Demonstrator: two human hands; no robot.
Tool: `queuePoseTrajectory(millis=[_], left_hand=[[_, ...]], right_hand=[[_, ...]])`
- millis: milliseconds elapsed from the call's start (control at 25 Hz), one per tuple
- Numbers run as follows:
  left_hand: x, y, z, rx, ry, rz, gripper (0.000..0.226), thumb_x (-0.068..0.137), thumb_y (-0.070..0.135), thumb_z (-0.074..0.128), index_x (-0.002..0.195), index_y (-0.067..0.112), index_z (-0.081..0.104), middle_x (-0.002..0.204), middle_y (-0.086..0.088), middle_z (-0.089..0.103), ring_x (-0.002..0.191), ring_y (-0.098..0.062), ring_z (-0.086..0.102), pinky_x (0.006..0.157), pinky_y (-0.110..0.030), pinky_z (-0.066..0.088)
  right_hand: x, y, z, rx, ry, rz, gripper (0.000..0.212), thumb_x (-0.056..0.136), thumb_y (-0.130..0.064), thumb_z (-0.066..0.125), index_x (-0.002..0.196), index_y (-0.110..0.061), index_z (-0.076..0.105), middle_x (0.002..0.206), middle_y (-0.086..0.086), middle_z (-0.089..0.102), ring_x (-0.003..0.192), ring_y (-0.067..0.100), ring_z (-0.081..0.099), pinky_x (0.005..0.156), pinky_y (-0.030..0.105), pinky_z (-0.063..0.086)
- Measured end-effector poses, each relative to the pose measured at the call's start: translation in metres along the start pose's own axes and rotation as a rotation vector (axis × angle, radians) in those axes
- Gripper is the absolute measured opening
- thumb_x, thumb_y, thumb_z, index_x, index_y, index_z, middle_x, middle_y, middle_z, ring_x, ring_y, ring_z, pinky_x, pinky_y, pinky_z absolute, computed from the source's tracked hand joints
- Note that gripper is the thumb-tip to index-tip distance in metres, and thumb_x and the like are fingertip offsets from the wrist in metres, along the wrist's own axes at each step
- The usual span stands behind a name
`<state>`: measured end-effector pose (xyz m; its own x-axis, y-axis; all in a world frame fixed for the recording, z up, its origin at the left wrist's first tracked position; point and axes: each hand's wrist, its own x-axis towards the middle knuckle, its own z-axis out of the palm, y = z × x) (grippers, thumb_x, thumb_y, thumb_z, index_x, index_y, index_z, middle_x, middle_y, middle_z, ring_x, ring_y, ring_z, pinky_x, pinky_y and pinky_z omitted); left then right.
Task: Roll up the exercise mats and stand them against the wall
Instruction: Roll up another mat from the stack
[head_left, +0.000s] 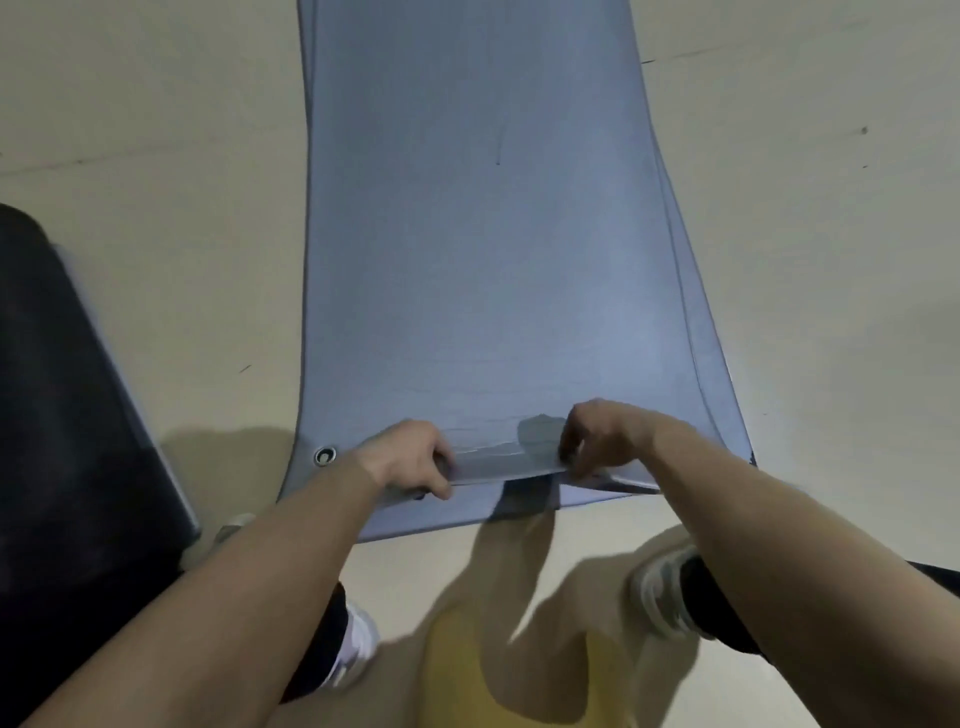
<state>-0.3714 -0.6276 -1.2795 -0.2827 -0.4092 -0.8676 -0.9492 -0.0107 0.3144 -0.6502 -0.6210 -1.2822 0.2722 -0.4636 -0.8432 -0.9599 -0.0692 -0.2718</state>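
Both forearms reach down to the near end of the blue-grey exercise mat (493, 260), which lies unrolled on the beige floor (156, 260) and runs away from me. My left hand (410, 457) curls tight round the lifted near edge, near a metal eyelet (324, 455). My right hand (602, 436) grips the same edge, fingers curled under.

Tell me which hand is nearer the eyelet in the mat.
Left. The left hand grips the near edge of the mat just beside the eyelet; the right hand grips the same edge farther off, past the middle.
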Motion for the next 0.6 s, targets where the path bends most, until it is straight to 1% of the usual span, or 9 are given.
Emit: queuePoseTrajectory(millis=[40, 80, 160, 240, 280, 360, 440, 520, 600], left_hand=[[-0.005, -0.004, -0.01, -0.138, 0.037, -0.011, 0.027, 0.074, 0.026, 0.087, 0.1, 0.021, 0.08, 0.096, -0.01, 0.078, 0.093, -0.03, 0.073, 0.08, -0.03, 0.056], [-0.008, -0.008, -0.016, -0.209, 0.144, -0.012, 0.013, 0.077, 0.027, 0.086, 0.088, 0.024, 0.079, 0.087, -0.004, 0.078, 0.087, -0.029, 0.073, 0.08, -0.032, 0.057], [-0.01, -0.009, -0.015, -0.066, 0.479, -0.027, 0.013, 0.083, 0.038, 0.081, 0.09, 0.03, 0.072, 0.091, 0.008, 0.07, 0.087, -0.019, 0.064, 0.079, -0.034, 0.053], [0.004, -0.008, 0.001, 0.175, 0.863, 0.009, 0.02, 0.086, 0.036, 0.077, 0.096, 0.023, 0.066, 0.095, 0.003, 0.063, 0.089, -0.024, 0.058, 0.068, -0.037, 0.047], [0.014, -0.006, 0.009, 0.225, 0.95, 0.034, 0.018, 0.087, 0.03, 0.077, 0.094, 0.019, 0.065, 0.092, -0.002, 0.061, 0.086, -0.028, 0.058, 0.061, -0.038, 0.046], [0.035, -0.007, 0.022, 0.289, 1.024, 0.033, 0.014, 0.085, 0.022, 0.079, 0.088, 0.015, 0.067, 0.089, -0.005, 0.06, 0.08, -0.031, 0.058, 0.054, -0.038, 0.047], [0.048, -0.019, 0.031, 0.307, 1.066, 0.045, 0.019, 0.077, 0.02, 0.086, 0.09, 0.016, 0.072, 0.094, -0.005, 0.063, 0.082, -0.03, 0.059, 0.055, -0.039, 0.048], [0.047, -0.032, 0.051, 0.338, 0.982, 0.102, 0.046, 0.076, 0.033, 0.086, 0.115, 0.015, 0.07, 0.113, -0.007, 0.063, 0.098, -0.03, 0.058, 0.074, -0.041, 0.054], [0.045, -0.041, 0.065, 0.392, 0.802, 0.108, 0.083, 0.072, 0.05, 0.083, 0.141, 0.013, 0.054, 0.136, -0.013, 0.053, 0.12, -0.032, 0.051, 0.098, -0.043, 0.05]], right_hand=[[-0.005, -0.002, -0.015, 0.048, 0.051, 0.017, 0.029, 0.082, -0.032, 0.079, 0.111, -0.03, 0.077, 0.121, 0.0, 0.073, 0.108, 0.023, 0.066, 0.092, 0.035, 0.055], [-0.009, -0.006, -0.024, 0.04, 0.149, 0.037, 0.022, 0.085, -0.03, 0.075, 0.107, -0.032, 0.076, 0.116, -0.002, 0.073, 0.106, 0.024, 0.066, 0.086, 0.034, 0.054], [-0.011, -0.014, -0.03, -0.065, 0.407, 0.081, 0.016, 0.091, -0.028, 0.068, 0.107, -0.031, 0.068, 0.112, -0.001, 0.068, 0.104, 0.027, 0.064, 0.075, 0.033, 0.045], [-0.003, -0.021, -0.02, -0.215, 0.617, 0.12, 0.015, 0.094, -0.02, 0.065, 0.109, -0.023, 0.064, 0.111, 0.003, 0.062, 0.102, 0.029, 0.058, 0.074, 0.034, 0.036], [0.003, -0.023, -0.013, -0.29, 0.666, 0.135, 0.016, 0.094, -0.015, 0.063, 0.109, -0.021, 0.065, 0.109, 0.003, 0.062, 0.101, 0.029, 0.057, 0.077, 0.034, 0.036], [0.015, -0.024, 0.003, -0.363, 0.713, 0.182, 0.019, 0.095, -0.011, 0.056, 0.107, -0.02, 0.068, 0.106, 0.003, 0.063, 0.1, 0.029, 0.058, 0.091, 0.036, 0.038], [0.026, -0.021, 0.027, -0.374, 0.792, 0.175, 0.023, 0.096, -0.02, 0.048, 0.102, -0.016, 0.071, 0.103, 0.004, 0.065, 0.099, 0.031, 0.059, 0.103, 0.042, 0.036], [0.03, -0.013, 0.056, -0.336, 0.802, 0.143, 0.042, 0.094, -0.041, 0.051, 0.112, -0.008, 0.07, 0.113, 0.01, 0.066, 0.109, 0.036, 0.059, 0.11, 0.05, 0.033], [0.037, -0.003, 0.077, -0.363, 0.676, 0.131, 0.065, 0.088, -0.038, 0.063, 0.141, 0.0, 0.057, 0.142, 0.018, 0.057, 0.136, 0.042, 0.049, 0.118, 0.058, 0.027]])
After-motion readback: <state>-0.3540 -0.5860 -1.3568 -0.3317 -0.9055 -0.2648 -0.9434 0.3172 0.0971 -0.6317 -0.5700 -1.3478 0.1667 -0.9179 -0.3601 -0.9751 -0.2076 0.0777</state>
